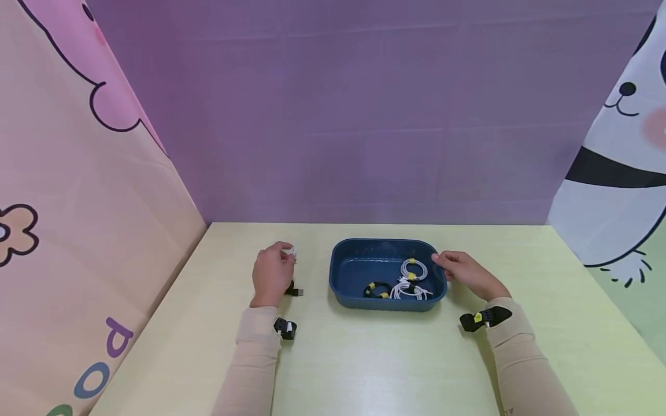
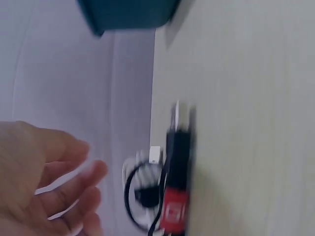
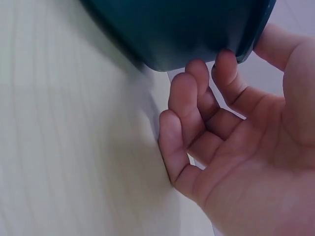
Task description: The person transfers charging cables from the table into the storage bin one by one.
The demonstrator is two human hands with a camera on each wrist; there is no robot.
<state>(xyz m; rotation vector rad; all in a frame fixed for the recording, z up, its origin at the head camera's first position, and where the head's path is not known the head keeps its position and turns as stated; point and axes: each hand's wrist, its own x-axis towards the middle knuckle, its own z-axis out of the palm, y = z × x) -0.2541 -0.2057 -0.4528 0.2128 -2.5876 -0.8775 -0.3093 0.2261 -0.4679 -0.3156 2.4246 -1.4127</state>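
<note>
Simply a dark-blue, round-cornered basin (image 1: 385,304) with coiled cables (image 1: 408,288)

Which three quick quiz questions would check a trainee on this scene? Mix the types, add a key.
1. What do the fingers of the right hand hold?
2. True or false: every cable in view lies inside the blue bin.
3. In the left wrist view, what colour is the patch on the black plug? A) green B) red C) yellow

Key:
1. The right end of the blue bin.
2. False: a black cable lies on the table, outside the bin.
3. B
</note>
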